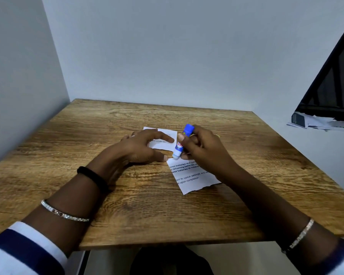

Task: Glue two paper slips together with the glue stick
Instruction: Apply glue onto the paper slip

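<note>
Head view: right hand is wrapped round the glue stick, fingers curled on the barrel. The stick is tilted, pale tip down on the top edge of the near slip. Left hand lies flat with fingers spread, index pressing the far slip. Its thumb sits right at the near slip's top-left corner; can't tell if it actually pins it. Both slips lie on the table, close but not overlapping. Main risk: the near slip is barely anchored, if at all, so a stroke likely drags, rotates or wrinkles it rather than laying glue. The tip is right at the edge, so overrun would smear glue on the wood and could stick the slip to the table. With that tilt the barrel rim may scrape and tear thin paper. The thumb is next to the glue zone and may pick up glue, then lift the slip with it. Glue looks to be going on the printed face, so the overlap will probably hide some text. The far slip needs a clean slide over, since skew is likely once it's tacky.
</note>
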